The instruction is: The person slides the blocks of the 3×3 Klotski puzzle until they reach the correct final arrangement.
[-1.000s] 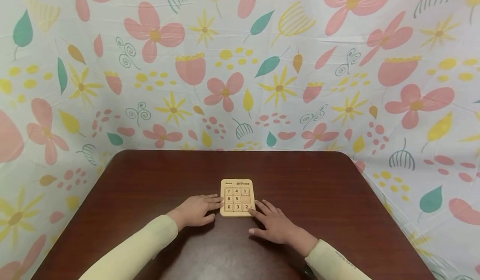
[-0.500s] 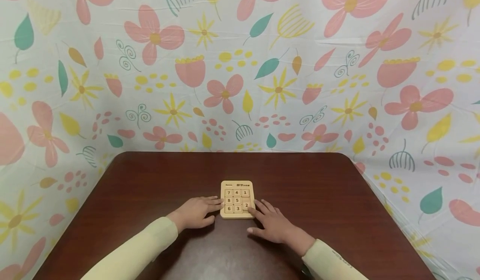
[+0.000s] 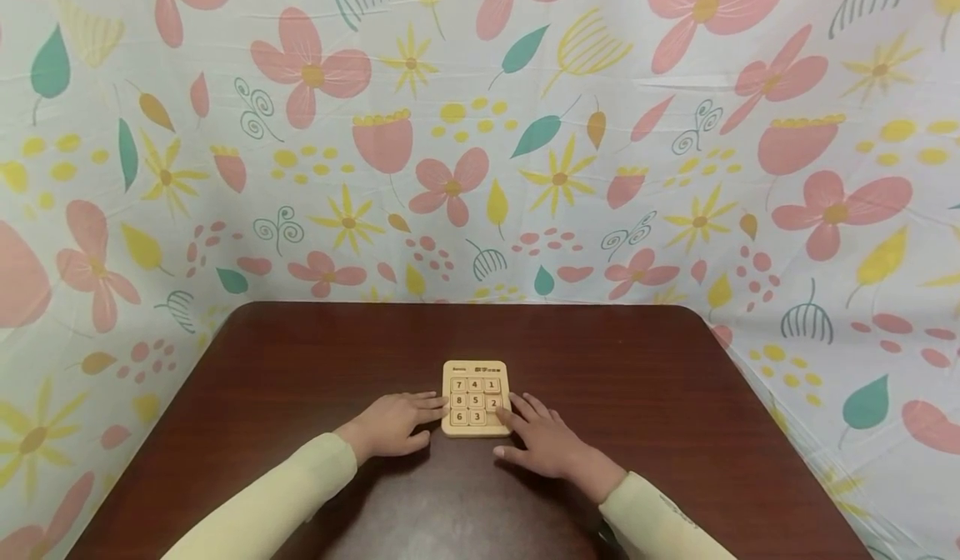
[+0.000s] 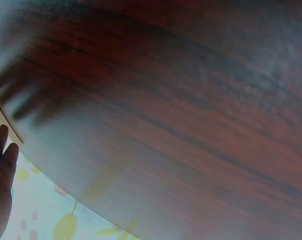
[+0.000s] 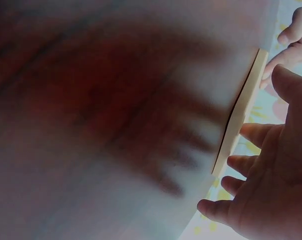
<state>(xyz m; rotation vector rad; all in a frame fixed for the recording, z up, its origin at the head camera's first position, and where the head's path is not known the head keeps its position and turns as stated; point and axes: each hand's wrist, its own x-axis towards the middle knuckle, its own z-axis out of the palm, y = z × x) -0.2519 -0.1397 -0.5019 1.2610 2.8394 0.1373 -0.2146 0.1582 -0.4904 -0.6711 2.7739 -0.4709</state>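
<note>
A pale wooden number sliding puzzle (image 3: 476, 432) lies flat on the table, numbered tiles in its frame. Along its left edge, the extended fingers of my left hand (image 3: 393, 424) touch the frame. My right hand (image 3: 546, 439) is spread at the lower right, its index fingertip at the lower edge of the tile marked 2 (image 3: 492, 403). That tile sits in the right column's middle row, below the 1 tile (image 3: 491, 385); the slot under it is partly covered by the finger. In the right wrist view, the puzzle shows edge-on beyond my fingers (image 5: 255, 132).
The dark brown wooden table (image 3: 337, 343) has rounded far corners and a glossy top that reflects light. Behind and beside it hangs a white cloth (image 3: 450, 68) printed with pink flowers and yellow and green leaves.
My right index finger has pushed the 2 tile up from the bottom right slot to the middle row. My left hand has stayed at the frame's left edge.
</note>
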